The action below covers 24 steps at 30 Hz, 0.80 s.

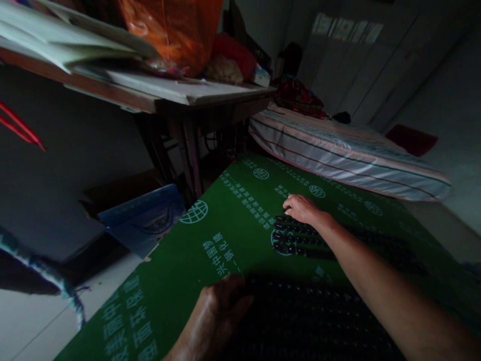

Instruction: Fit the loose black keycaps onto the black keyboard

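Far blk strips (300, 240) lie on grn desk (240, 233), R hand (302, 208) at their far L corner, fingers curled, grip unclear. Near blk strips (300, 311) lie immed. R of L hand (220, 303), grip unclear (dark). Mattress (338, 150) lies beyond desk.

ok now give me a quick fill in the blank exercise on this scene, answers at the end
1. The nearer strips, beside the left hand, are ____ in colour.
2. In the picture, the right hand is at the ____ end of the farther strips.
3. The printed board under the strips is ____.
4. The plastic bag on the table is ____.

Missing words: black; left; green; orange.
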Motion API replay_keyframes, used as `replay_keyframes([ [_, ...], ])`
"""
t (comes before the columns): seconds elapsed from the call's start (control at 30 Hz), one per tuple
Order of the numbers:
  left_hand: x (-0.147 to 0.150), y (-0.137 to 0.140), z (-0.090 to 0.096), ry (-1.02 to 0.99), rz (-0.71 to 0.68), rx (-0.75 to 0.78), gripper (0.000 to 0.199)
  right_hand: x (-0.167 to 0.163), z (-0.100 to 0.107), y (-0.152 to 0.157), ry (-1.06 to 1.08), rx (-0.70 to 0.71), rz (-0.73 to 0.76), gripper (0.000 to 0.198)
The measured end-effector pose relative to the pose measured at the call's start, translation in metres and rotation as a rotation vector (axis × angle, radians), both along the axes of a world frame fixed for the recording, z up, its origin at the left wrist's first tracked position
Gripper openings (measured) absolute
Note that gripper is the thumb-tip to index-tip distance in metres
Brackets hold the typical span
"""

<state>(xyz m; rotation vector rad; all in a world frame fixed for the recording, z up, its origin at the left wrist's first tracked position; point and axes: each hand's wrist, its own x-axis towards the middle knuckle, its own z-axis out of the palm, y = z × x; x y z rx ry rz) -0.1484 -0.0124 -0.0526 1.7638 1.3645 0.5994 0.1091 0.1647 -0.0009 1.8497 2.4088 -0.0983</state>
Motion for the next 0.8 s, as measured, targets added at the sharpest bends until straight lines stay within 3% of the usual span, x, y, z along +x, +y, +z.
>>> replay_keyframes([
  [0.8,0.003,0.001,0.017,-0.021,-0.026,-0.064,0.027,0.01,-0.02,0.011,0.054,0.04,0.125,0.006],
])
